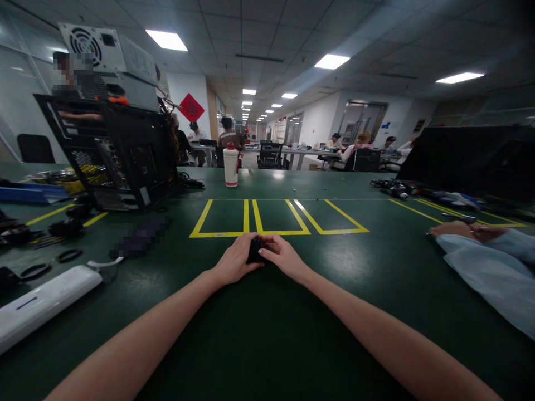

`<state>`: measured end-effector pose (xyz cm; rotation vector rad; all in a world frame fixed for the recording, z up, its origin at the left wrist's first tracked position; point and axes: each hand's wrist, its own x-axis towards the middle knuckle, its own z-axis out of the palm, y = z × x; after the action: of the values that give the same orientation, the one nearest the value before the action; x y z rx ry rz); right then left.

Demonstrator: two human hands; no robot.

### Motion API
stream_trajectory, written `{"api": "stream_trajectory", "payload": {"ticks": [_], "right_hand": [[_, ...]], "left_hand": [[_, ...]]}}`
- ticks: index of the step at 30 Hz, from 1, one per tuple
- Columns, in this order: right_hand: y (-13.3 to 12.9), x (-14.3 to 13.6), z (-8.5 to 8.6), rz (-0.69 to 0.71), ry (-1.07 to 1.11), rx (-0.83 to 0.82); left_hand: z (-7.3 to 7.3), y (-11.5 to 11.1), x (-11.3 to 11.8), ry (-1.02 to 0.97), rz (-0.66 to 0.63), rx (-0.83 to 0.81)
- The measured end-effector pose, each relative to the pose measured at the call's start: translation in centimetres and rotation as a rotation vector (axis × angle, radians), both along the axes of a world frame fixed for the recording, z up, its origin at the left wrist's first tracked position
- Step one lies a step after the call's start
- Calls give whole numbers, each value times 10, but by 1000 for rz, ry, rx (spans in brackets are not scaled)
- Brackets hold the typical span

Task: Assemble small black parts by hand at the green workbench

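Note:
A small black object (254, 252) sits between my two hands at the middle of the dark green table (267, 334). Its kind is too dark and too covered by fingers to make out. My left hand (236, 260) curls around its left side, thumb low near the table. From the right, my right hand (284, 257) grips it, with the thumb across its front and the fingers over its top. Just beyond the hands lie three yellow tape outlines (246, 217) on the table top.
An open black computer case (125, 156) with a power supply (112, 55) on top stands left. A white cup (231, 167) stands behind the outlines. A white device (45, 303) lies front left. At right are a co-worker's sleeved arms (480, 256) and a dark monitor (468, 153).

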<state>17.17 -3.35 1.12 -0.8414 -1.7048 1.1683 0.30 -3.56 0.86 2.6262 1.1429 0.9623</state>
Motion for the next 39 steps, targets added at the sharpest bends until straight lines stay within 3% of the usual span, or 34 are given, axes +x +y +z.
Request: {"api": "stream_trajectory", "payload": {"ticks": [5,15,23,30,39], "right_hand": [[-5,1,3,51,7,-10],[-3,-1,4,-34,-33,-28],[-7,1,6,35,-17,-47],[-2,-2,0,-48,-18,-1],[-6,-1,5,41,12,-49]], "left_hand": [[0,0,0,-8,-14,-5],[3,-2,0,1,-6,-15],[3,-3,-1,2,-20,-26],[1,-2,0,3,-15,3],[2,-2,0,-6,-12,-11]]}}
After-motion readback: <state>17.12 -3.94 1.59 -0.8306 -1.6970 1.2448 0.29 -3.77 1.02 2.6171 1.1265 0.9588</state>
